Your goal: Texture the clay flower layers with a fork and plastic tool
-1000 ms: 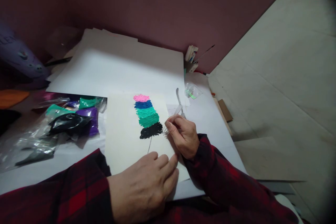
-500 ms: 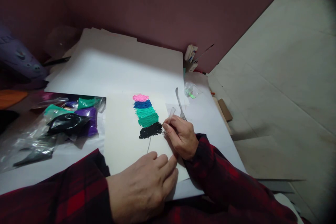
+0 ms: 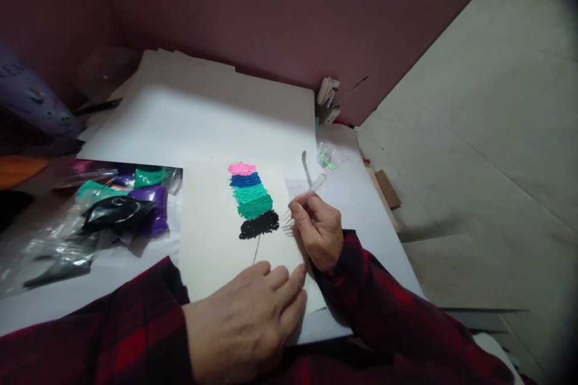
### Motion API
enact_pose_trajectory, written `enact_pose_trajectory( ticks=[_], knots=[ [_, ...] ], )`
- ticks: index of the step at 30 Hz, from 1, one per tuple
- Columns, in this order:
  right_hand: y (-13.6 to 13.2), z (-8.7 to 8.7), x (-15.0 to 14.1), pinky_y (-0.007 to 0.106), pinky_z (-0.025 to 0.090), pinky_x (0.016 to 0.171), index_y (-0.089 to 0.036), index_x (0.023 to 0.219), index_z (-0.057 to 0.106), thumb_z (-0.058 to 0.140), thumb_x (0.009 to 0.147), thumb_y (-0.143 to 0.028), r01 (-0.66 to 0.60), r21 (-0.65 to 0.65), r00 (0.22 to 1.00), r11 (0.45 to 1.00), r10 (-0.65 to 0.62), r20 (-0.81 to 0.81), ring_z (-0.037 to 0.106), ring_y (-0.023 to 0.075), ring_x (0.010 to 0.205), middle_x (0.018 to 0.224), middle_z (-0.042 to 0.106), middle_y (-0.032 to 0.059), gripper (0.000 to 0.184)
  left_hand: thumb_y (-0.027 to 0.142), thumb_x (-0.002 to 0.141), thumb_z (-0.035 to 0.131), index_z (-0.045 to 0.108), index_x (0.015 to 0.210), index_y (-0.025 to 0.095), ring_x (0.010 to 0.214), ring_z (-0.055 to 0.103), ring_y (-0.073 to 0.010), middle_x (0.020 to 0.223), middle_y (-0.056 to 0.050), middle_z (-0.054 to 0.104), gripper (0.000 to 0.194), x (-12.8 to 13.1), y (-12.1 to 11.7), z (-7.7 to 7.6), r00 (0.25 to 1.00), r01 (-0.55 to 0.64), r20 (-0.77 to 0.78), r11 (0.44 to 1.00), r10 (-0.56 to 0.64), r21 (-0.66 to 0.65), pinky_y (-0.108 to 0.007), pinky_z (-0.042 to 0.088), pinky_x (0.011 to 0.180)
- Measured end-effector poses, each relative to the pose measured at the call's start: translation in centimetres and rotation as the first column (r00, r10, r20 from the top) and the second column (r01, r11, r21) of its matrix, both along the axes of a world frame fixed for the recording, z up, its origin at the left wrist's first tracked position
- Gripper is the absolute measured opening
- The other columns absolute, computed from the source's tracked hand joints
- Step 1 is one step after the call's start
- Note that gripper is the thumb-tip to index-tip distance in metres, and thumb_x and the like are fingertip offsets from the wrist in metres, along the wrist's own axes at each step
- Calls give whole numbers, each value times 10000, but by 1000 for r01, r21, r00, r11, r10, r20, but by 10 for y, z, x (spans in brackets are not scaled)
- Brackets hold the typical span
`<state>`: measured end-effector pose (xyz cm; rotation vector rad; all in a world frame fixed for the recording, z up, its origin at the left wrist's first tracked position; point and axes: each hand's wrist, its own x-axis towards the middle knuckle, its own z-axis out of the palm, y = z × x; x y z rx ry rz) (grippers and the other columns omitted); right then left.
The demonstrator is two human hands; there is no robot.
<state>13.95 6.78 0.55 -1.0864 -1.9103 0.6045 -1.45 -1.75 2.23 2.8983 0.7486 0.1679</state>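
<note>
On the sheet (image 3: pixel 210 222), five bands run in one stack, far to near: pink (image 3: pixel 242 169), blue (image 3: pixel 245 180), light green (image 3: pixel 251 194), dark green (image 3: pixel 255 207), black (image 3: pixel 259 225). All five look filled in, the upper four with a roughened surface; black is fringed at its right edge, looped at its left — likely the one being worked. Nearer on the sheet a thin line (image 3: pixel 257 249) runs from black toward the left hand (image 3: pixel 253 319), nothing laid along it. Right hand (image 3: pixel 320 231) at the sheet's right side: thumb and fingertips pinched on a fork (image 3: pixel 318 184), tines just right of black; can't tell if they touch the sheet. Left hand lies palm down on the sheet's near part, fingers loosely bent, nothing seen in them — underside hidden. Bags (image 3: pixel 120 210) left of the sheet; white papers (image 3: pixel 226 108) beyond it.
</note>
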Motion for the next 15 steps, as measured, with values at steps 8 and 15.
enact_pose_trajectory(
  ticks=[8,15],
  knots=[
    [5,-2,-1,269,484,674,-174,769,573,506,877,-204,-1,33,1000,999,2,-11,579,133,721,819,612,33,131,253,875,390,449,1247,67,889,492,-257,1354,-194,416,420,0,0,-2,1000,4,10,1000,-4,2,-399,433,723],
    [6,-3,-3,288,491,703,-175,787,586,505,880,-206,-34,23,999,999,34,5,588,145,743,813,619,40,127,241,877,389,459,1233,73,888,503,-251,1342,-188,433,400,-1,1,4,1000,11,2,1000,-11,-15,-392,441,729]
  ],
)
